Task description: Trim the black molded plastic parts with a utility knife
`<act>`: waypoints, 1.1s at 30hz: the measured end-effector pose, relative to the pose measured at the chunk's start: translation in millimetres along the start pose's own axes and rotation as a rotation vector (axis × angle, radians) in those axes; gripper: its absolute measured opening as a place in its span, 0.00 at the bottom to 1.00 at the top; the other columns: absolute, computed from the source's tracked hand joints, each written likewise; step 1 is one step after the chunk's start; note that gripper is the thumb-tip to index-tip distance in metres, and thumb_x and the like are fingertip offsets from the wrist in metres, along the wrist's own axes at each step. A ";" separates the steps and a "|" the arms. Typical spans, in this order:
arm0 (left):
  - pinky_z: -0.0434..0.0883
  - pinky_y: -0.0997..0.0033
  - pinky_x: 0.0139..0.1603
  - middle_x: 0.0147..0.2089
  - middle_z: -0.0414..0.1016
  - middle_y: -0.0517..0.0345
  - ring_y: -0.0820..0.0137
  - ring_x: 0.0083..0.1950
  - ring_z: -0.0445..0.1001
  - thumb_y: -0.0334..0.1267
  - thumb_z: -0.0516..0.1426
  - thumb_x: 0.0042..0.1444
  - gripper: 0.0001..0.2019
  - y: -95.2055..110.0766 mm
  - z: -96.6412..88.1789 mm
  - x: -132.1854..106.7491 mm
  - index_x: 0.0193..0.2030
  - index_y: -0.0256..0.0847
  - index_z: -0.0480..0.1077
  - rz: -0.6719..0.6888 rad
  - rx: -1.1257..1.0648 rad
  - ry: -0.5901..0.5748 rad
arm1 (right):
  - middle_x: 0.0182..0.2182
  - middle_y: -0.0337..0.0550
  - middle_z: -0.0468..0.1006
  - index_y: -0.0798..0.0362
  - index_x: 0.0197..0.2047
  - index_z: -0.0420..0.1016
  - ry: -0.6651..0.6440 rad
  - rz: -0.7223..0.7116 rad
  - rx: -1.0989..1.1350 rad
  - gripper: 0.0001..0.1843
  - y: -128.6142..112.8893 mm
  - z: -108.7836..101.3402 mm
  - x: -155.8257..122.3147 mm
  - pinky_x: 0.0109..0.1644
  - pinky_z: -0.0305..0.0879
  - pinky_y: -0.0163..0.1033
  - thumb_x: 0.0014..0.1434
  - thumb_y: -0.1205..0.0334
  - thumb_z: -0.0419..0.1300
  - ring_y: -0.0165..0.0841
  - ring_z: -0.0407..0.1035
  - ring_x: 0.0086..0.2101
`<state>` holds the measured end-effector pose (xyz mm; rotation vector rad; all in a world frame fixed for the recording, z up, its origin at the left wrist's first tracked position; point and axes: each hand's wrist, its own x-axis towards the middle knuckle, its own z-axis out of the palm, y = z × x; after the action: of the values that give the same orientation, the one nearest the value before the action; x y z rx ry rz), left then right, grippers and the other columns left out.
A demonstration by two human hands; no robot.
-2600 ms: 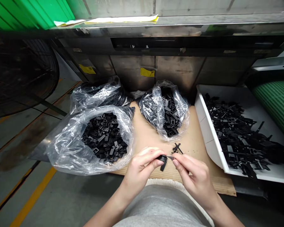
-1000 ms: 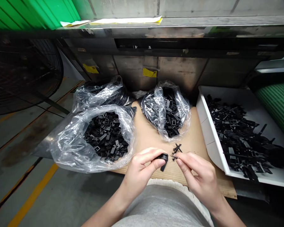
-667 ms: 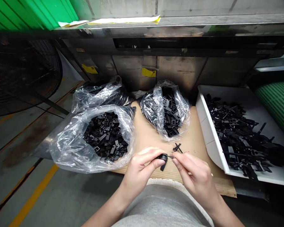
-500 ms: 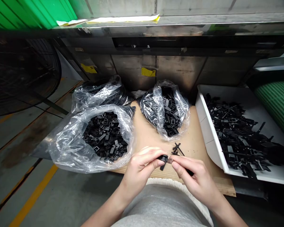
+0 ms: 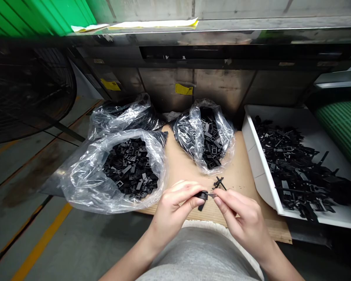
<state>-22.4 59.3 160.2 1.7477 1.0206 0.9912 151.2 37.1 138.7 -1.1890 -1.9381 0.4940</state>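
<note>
My left hand (image 5: pixel 178 201) is closed, pinching a small black plastic part (image 5: pixel 203 196) between thumb and fingertips. A dark strip of the part hangs below the fingers. Facing it, my right hand (image 5: pixel 241 210) is closed on a thin, blade-like piece (image 5: pixel 212 194), whose tip reaches to the black part. Most of that piece is hidden by the fingers, so its exact kind does not show. Just beyond my hands, black plastic sprue scraps (image 5: pixel 219 182) lie on the cardboard (image 5: pixel 181 164).
Clear plastic bags of black parts stand at left (image 5: pixel 78 175), behind it (image 5: pixel 119 113) and at centre (image 5: pixel 204 164). A white tray (image 5: pixel 260 171) of black moulded pieces is at right. A large fan (image 5: pixel 32 93) stands left, below a green crate (image 5: pixel 38 15).
My right hand has drawn slightly right, away from the black part, so more of the thin piece shows between the hands. My left hand has barely moved.
</note>
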 end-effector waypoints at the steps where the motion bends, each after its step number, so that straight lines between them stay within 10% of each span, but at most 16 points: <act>1: 0.64 0.78 0.42 0.37 0.75 0.60 0.72 0.40 0.71 0.27 0.56 0.53 0.08 -0.2 -0.1 0.2 0.38 0.41 0.73 0.001 -0.002 -0.006 | 0.24 0.40 0.71 0.56 0.37 0.71 -0.033 0.034 0.053 0.08 -0.7 -0.6 0.3 0.30 0.61 0.33 0.58 0.70 0.51 0.29 0.66 0.26; 24: 0.64 0.71 0.45 0.38 0.73 0.57 0.69 0.42 0.70 0.28 0.54 0.55 0.09 -3.2 -3.5 0.2 0.41 0.42 0.72 0.132 0.047 -0.055 | 0.24 0.41 0.71 0.55 0.34 0.72 -0.217 0.111 0.173 0.12 -1.8 -9.8 2.4 0.27 0.58 0.35 0.60 0.66 0.48 0.29 0.62 0.23; 33: 0.67 0.69 0.41 0.37 0.74 0.53 0.67 0.40 0.70 0.27 0.54 0.54 0.09 -3.9 -0.5 2.3 0.40 0.39 0.73 0.201 0.130 -0.047 | 0.15 0.31 0.60 0.57 0.31 0.73 -0.722 0.388 0.884 0.13 21.6 -20.8 15.6 0.17 0.47 0.29 0.58 0.58 0.52 0.20 0.50 0.15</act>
<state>-23.0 62.7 157.2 2.0027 0.9100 1.0216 176.0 59.7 143.5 -0.8138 -1.6478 1.9575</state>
